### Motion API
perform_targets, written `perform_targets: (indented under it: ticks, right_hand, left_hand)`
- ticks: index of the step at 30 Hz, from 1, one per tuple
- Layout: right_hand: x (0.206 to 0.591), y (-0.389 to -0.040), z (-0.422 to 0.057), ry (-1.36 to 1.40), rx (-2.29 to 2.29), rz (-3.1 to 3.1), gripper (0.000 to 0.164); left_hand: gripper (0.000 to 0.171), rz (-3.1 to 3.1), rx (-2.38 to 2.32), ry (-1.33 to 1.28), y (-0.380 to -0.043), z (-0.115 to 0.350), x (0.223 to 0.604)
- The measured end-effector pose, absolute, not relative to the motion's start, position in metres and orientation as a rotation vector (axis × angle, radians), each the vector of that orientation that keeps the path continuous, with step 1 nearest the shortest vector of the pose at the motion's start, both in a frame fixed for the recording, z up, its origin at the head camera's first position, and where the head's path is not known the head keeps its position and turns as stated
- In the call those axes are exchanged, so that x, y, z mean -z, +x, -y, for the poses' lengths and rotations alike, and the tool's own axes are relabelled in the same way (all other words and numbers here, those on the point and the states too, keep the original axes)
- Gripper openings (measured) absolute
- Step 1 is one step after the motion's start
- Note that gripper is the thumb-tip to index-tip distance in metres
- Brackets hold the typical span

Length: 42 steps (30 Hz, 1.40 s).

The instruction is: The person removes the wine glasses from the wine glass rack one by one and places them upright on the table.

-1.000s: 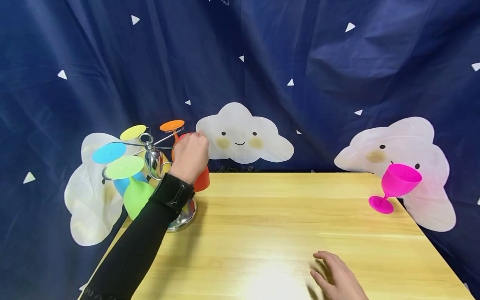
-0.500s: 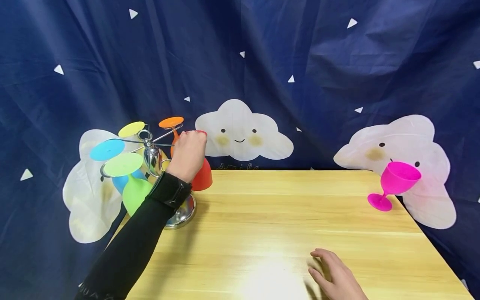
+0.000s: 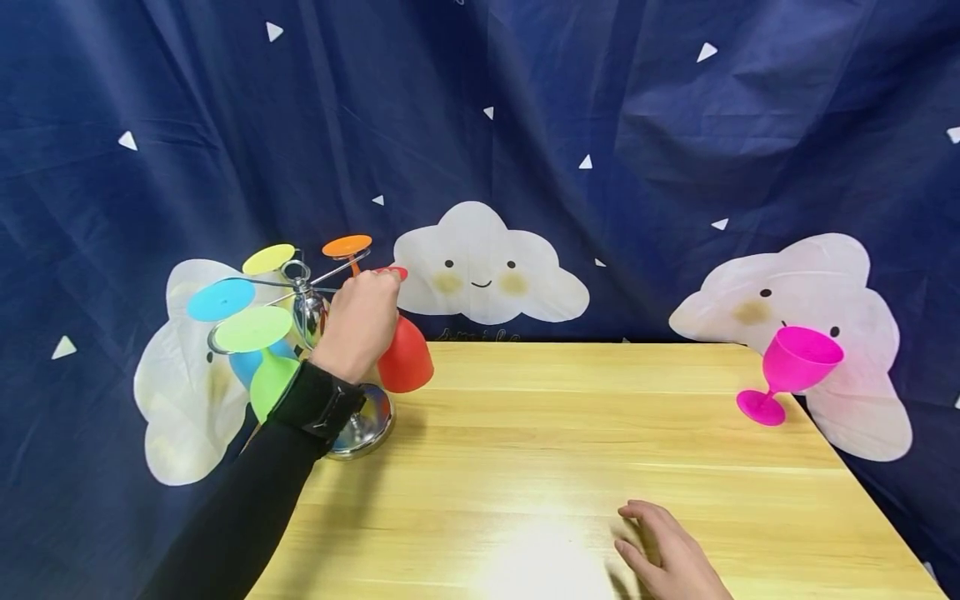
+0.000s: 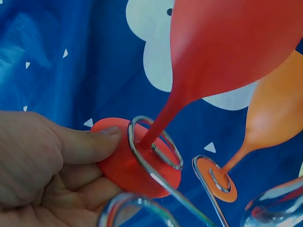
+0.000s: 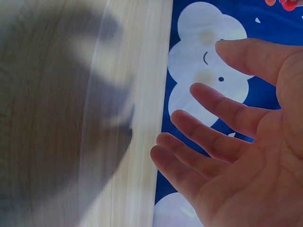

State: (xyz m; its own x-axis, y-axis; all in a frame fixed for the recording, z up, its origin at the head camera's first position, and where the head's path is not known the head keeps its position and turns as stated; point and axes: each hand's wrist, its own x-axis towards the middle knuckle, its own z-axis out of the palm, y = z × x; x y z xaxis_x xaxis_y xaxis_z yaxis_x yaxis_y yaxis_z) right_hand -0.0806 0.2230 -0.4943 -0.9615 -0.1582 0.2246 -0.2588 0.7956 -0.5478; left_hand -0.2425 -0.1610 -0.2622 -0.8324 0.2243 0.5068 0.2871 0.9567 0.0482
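My left hand (image 3: pixel 360 321) pinches the round foot of a red goblet (image 3: pixel 405 357), thumb on one face and fingers beneath in the left wrist view. The goblet hangs upside down, its stem inside a wire loop (image 4: pixel 137 142) of a chrome rack (image 3: pixel 363 425). Beside it an orange goblet (image 4: pixel 274 109) hangs in the neighbouring loop. Yellow (image 3: pixel 270 259), blue (image 3: pixel 221 300) and green goblets (image 3: pixel 255 330) hang by their feet from the other arms. My right hand (image 3: pixel 671 554) holds nothing, fingers loosely spread above the table at the front right.
A magenta goblet (image 3: pixel 798 360) stands upright near the right edge of the wooden table (image 3: pixel 540 433). Behind the table hangs a dark blue curtain (image 3: pixel 525 75) printed with white clouds and triangles.
My left hand has shifted slightly left and down, and the red goblet's bowl has swung a little right and shows more. The right hand stays nearly in place.
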Motion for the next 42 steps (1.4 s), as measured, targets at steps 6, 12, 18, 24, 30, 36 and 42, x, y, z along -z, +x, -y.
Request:
perform_targets:
  ticks: [6, 12, 18, 24, 30, 36, 42]
  right_hand:
    - [0.494, -0.081, -0.225, 0.32, -0.912, 2.835, 0.031]
    - [0.495, -0.081, -0.225, 0.338, -0.908, 2.81, 0.031]
    - [0.495, -0.08, -0.224, 0.33, -0.924, 2.811, 0.031]
    - [0.489, -0.082, -0.224, 0.299, -0.985, 2.862, 0.033]
    - [0.487, -0.083, -0.224, 0.313, -0.968, 2.839, 0.032]
    - [0.492, -0.083, -0.225, 0.326, -0.945, 2.82, 0.031]
    - [0.494, -0.082, -0.225, 0.315, -0.978, 2.831, 0.031]
  left_hand:
    - [0.017, 2.619, 0.205, -0.314, -0.238, 0.17, 0.257]
    - [0.017, 2.658, 0.234, -0.266, -0.244, 0.178, 0.253]
    - [0.016, 2.64, 0.154, -0.274, -0.256, 0.179, 0.247]
    - [0.015, 2.652, 0.156, -0.245, -0.269, 0.177, 0.238]
    - [0.016, 2.651, 0.179, -0.205, -0.278, 0.176, 0.237]
    - [0.017, 2.683, 0.195, -0.214, -0.284, 0.17, 0.239]
    - [0.018, 2.709, 0.219, -0.206, -0.288, 0.162, 0.24]
